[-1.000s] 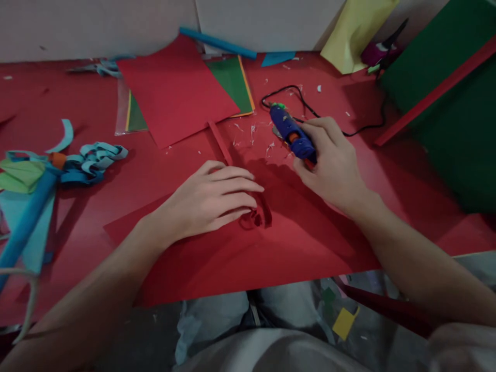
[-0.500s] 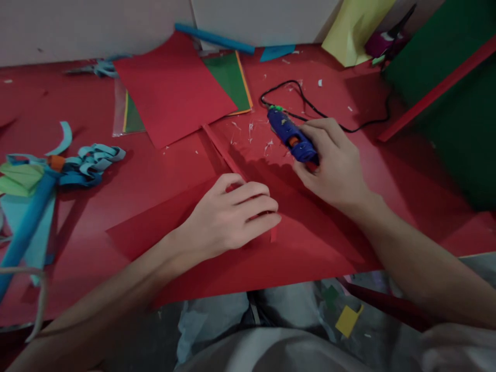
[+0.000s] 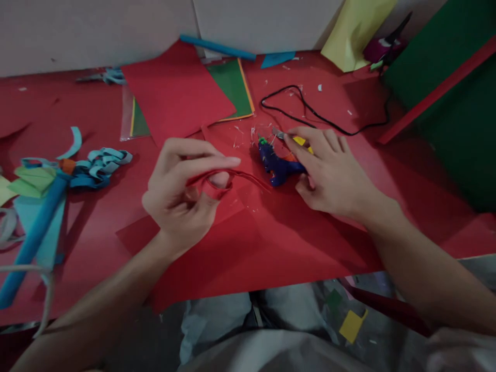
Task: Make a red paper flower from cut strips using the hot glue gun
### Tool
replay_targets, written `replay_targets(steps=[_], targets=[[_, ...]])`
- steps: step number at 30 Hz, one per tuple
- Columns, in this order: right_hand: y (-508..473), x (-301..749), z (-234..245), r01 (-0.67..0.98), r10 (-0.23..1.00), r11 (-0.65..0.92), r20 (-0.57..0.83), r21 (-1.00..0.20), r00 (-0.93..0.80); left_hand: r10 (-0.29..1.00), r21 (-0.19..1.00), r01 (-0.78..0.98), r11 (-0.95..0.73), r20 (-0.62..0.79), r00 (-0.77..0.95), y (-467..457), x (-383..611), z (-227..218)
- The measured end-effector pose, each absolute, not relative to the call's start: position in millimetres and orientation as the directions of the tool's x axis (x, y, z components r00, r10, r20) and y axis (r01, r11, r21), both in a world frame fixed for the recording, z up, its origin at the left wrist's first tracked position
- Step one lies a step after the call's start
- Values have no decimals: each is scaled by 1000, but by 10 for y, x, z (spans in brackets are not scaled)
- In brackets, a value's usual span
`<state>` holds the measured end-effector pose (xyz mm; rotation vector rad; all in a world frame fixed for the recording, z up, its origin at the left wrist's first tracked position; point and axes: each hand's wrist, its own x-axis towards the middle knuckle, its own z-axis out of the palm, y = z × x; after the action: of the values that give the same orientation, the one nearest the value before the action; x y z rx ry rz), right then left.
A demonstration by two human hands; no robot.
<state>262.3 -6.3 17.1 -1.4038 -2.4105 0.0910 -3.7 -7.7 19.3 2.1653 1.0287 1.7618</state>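
So the whole workspace is a red tabletop (image 3: pixel 96 217) against a pale wall (image 3: pixel 96 31), with a big dark green panel (image 3: pixel 457 134) leaning in on the right. A large red paper sheet (image 3: pixel 232 268) lies at the near edge, and a smaller loose red paper sheet (image 3: pixel 178 93) sits at the back. Off to the left there's a slim blue paper tube (image 3: pixel 34 243). Left hand (image 3: pixel 186 191) has a narrow red paper strip (image 3: pixel 220 193) pinched above the table, curled round the thumb, loose end pointing right. Right hand (image 3: pixel 333 175) is at the handle end of a blue plastic glue gun (image 3: pixel 273 168) lying on its side just right of the strip; fingers are bent, but can't tell if they're gripping it or just touching. Tiniest bit: a yellow piece (image 3: pixel 299 140), partly hidden under those fingers.
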Motion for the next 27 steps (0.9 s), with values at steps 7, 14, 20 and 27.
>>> replay_targets(steps=[7, 14, 20, 27], targets=[[-122, 2171, 412, 526, 777, 629, 440, -572, -451, 576, 442, 485, -754, 800, 166, -74, -37, 53], [46, 2275, 134, 378, 903, 383, 427, -843, 38, 404, 360, 190, -914, 751, 522, -92, -87, 92], [86, 2344, 16, 311, 940, 284, 327, -907, 96, 439, 300, 335, -893, 428, 790, -151, -121, 159], [86, 2353, 20, 329, 896, 402, 442, -854, 52, 648, 563, 368, -740, 451, 614, -70, -204, 159]])
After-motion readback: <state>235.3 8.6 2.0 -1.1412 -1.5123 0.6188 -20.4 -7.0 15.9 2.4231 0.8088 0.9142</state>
